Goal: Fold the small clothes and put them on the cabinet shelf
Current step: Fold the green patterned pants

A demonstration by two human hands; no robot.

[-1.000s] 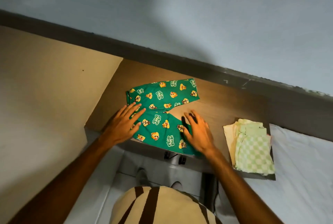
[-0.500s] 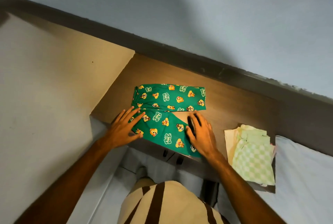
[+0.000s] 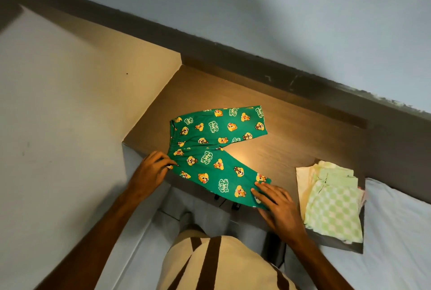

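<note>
**A:** ok so what's the room like?

**B:** pale blue-grey wall (image 3: 303, 21) fills the whole top, 10 to 2 o'clock, with a dark ledge (image 3: 163, 31) running diagonally under it. Big beige panel (image 3: 70, 103) at 9 o'clock. White sheet of a bed (image 3: 396, 231) at 4 o'clock.

**A:** and the surface?

**B:** brown wood-grain worktop (image 3: 291, 131) in the middle, warm glare spot on it. Green cartoon-print pants (image 3: 217, 147) lie flat dead centre, legs splayed toward 3 o'clock, the near leg overhanging the front edge. Folded stack of pale green checked clothes (image 3: 331, 205) at 4 o'clock, well apart from the pants.

**A:** hands?

**B:** left hand (image 3: 151, 171) at 8 o'clock, fingers curled, pinching the waistband corner. Right hand (image 3: 277, 205) at 5 o'clock, fingers spread flat on the near leg's cuff, thumb side seems tucked at its edge, can't tell if it's really gripping.
</note>
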